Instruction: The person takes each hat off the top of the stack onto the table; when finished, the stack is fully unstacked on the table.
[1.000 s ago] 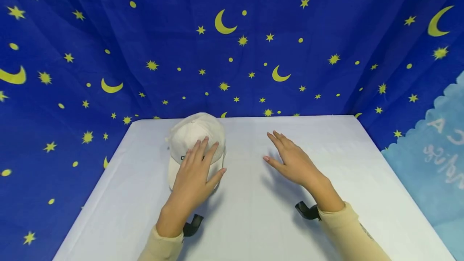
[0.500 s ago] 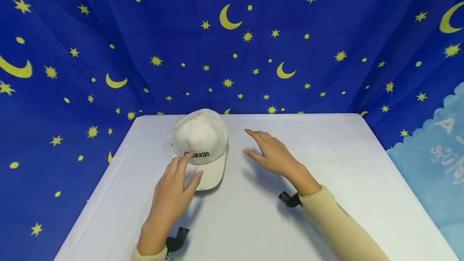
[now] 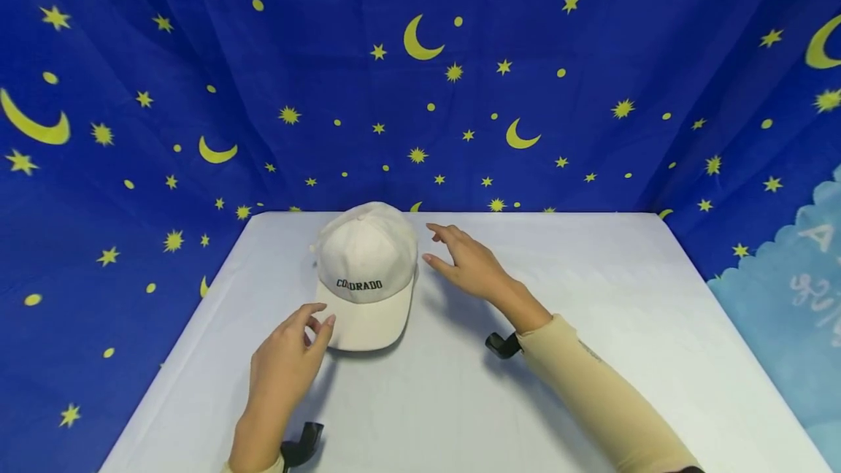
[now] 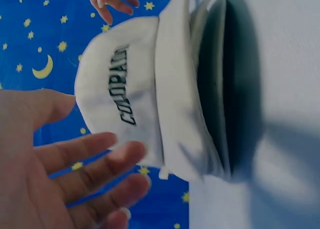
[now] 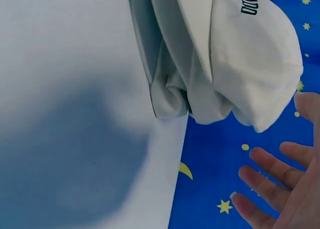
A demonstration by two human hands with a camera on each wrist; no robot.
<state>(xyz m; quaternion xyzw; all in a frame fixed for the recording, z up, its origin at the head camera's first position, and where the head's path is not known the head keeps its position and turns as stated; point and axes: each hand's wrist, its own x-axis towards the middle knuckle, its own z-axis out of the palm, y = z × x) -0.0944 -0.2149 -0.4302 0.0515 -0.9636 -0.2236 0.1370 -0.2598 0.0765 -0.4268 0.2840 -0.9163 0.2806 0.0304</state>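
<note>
A white baseball cap [image 3: 365,258] with dark "COLORADO" lettering sits on the table, its brim towards me. Under its brim, the left wrist view shows further pale brims [image 4: 218,84], so caps appear stacked. My left hand [image 3: 282,360] hovers at the brim's near left corner with fingers loosely bent and nothing in them; contact cannot be made out. To the right of the crown, my right hand [image 3: 469,261] is held just apart from the cap, thumb and fingers spread. In the right wrist view, its fingers [image 5: 272,169] are relaxed and hold nothing.
The table [image 3: 407,414] has a white cover. Behind it and along the left hangs a blue curtain [image 3: 342,35] with yellow moons and stars. A light blue panel [image 3: 788,327] with white lettering stands at the right.
My left hand has drawn back from over the cap to its near left, uncovering the lettering. My right hand has moved left towards the crown. The cap stays in place on the table.
</note>
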